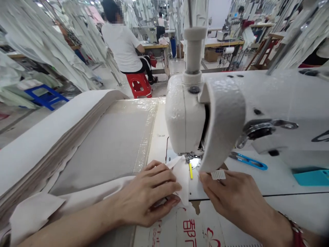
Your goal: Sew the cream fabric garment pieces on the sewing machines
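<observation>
My left hand (pixel 151 192) is closed on a pale pinkish fabric piece (pixel 182 176), thumb and fingers pinching near its edge. The fabric reaches up to the presser foot (pixel 189 157) of a white sewing machine (pixel 180 116), beside a small yellow strip (pixel 190 171). Right of the foot, my right hand (pixel 231 193) has its fingers drawn together close to the needle plate. The machine's white cover hides part of those fingers, and I cannot make out what they hold, if anything. More pale cloth (pixel 97 192) trails leftward behind my left forearm.
A thick stack of pale fabric (pixel 64 116) lies at the left. Blue thread snips (pixel 250 161) and a teal object (pixel 312 177) rest right of the machine. Ahead, a person in white (pixel 120 44) sits on a red stool (pixel 138 84); a blue stool (pixel 47 94) stands farther left.
</observation>
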Tool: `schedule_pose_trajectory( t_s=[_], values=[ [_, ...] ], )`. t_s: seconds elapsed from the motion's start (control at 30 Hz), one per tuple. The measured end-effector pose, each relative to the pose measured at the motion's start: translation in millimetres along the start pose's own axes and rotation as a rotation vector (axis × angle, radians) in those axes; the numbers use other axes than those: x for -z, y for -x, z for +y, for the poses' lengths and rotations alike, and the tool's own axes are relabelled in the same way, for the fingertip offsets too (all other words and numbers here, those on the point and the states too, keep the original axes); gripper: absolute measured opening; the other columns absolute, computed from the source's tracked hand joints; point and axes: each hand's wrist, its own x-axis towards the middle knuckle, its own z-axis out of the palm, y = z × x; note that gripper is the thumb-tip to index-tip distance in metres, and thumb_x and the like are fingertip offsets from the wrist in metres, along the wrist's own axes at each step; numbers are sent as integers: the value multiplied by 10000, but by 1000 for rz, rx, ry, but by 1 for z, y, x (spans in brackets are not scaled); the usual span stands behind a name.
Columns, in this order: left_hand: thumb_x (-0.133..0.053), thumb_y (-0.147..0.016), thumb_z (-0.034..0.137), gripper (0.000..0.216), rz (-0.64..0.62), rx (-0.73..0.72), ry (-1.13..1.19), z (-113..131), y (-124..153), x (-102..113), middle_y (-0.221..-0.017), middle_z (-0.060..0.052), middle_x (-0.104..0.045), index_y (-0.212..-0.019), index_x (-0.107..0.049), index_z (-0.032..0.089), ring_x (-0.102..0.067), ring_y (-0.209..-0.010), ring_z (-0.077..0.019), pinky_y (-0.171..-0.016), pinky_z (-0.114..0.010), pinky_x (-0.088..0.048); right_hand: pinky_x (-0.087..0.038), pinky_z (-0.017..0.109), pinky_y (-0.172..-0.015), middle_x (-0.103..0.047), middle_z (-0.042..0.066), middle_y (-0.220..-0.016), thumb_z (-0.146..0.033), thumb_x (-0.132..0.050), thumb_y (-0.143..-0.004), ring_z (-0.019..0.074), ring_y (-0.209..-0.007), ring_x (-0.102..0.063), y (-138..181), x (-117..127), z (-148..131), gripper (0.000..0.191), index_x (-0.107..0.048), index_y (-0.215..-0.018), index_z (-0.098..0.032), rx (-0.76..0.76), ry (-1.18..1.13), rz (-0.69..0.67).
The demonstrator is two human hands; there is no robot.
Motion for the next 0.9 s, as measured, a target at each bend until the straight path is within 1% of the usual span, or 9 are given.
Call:
schedule_pose_trajectory(
  t_s=[0.07,0.13,0.27,0.4,0.47,0.53,0.63,0.77,0.9],
  values=[
    [-480,-957,179,161,-12,-37,3,-2,1,0,-833,-22,-698,-1004,-633,183,-608,-763,-144,-728,-285,-440,-304,315,-456,-586,-32,-600,-12,-424,-897,133,-477,-443,1,-1,-3,288,-640,-811,-182,14,-25,-33],
    [-481,-940,120,185,-15,-86,-1,-3,2,1,-788,-10,-683,-985,-647,186,-587,-739,-144,-729,-291,-426,-312,316,-467,-629,-29,-650,18,-425,-863,133,-489,-460,2,0,-7,287,-641,-915,-164,24,-42,-88],
    [-494,-921,92,189,-4,-139,2,-3,4,3,-785,-7,-683,-955,-657,181,-580,-748,-145,-764,-307,-427,-309,321,-464,-671,-7,-775,47,-412,-806,135,-515,-464,6,2,-9,328,-612,-961,-162,40,-49,-158],
    [-505,-924,85,195,-11,-152,-8,-4,5,3,-917,3,-737,-977,-660,190,-631,-900,-141,-907,-314,-440,-343,312,-488,-642,-14,-807,47,-437,-764,136,-566,-489,9,2,-12,372,-580,-1038,-159,65,-82,-200],
    [-500,-944,96,198,-6,-170,-11,-4,5,2,-975,14,-756,-1006,-661,193,-645,-978,-132,-1005,-316,-414,-361,312,-501,-624,-21,-805,48,-462,-748,145,-597,-505,10,2,-16,405,-569,-1075,-166,117,-119,-253],
    [-489,-966,116,199,-1,-177,-4,-4,6,1,-993,23,-767,-1024,-660,198,-657,-1004,-117,-1061,-305,-385,-373,316,-498,-623,-20,-823,24,-507,-743,158,-627,-516,11,2,-20,383,-565,-1068,-170,182,-167,-315],
    [-487,-971,134,195,-21,-145,36,0,7,-1,-989,19,-773,-1034,-660,199,-670,-1006,-114,-1076,-293,-387,-389,326,-495,-635,-23,-852,-53,-612,-736,169,-659,-527,14,4,-23,297,-568,-1002,-178,215,-198,-371],
    [-511,-954,149,223,-19,-125,42,6,12,-2,-1064,-5,-764,-1133,-643,168,-650,-1083,-122,-1165,-292,-327,-409,321,-499,-654,-43,-837,-113,-667,-755,159,-658,-543,18,7,-22,204,-572,-917,-193,222,-159,-335],
    [-510,-941,158,296,-82,-108,18,4,16,-1,-1132,0,-748,-1209,-627,200,-626,-1159,-125,-1203,-303,-299,-420,308,-513,-666,-44,-836,-85,-587,-782,150,-665,-567,20,7,-21,198,-563,-940,-202,191,-162,-284]
  ],
)
